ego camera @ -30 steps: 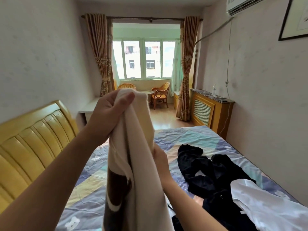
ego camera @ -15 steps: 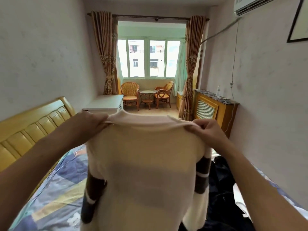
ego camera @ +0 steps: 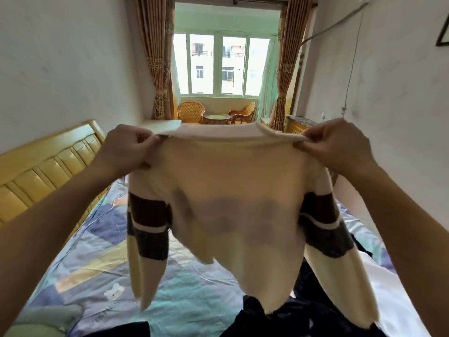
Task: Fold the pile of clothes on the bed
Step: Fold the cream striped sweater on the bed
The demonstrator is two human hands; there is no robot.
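A cream sweater (ego camera: 233,186) with dark brown and grey bands on its sleeves hangs spread out in the air above the bed. My left hand (ego camera: 126,149) pinches its left shoulder, and my right hand (ego camera: 337,144) pinches the right shoulder. Both sleeves dangle down at the sides. Below the hem, dark clothes (ego camera: 296,314) lie in a heap on the bed, partly hidden by the sweater. A white garment (ego camera: 386,288) lies at the right of that heap.
The bed (ego camera: 97,259) has a patterned blue and green sheet and a yellow padded headboard (ego camera: 41,171) at the left. A grey-green cushion (ego camera: 41,319) sits at the lower left. Walls close in on both sides; wicker chairs (ego camera: 192,111) stand by the far window.
The bunched sweater has been pulled open by both shoulders. My hands have moved further apart and the sweater has lifted, so more of the bed shows below it.
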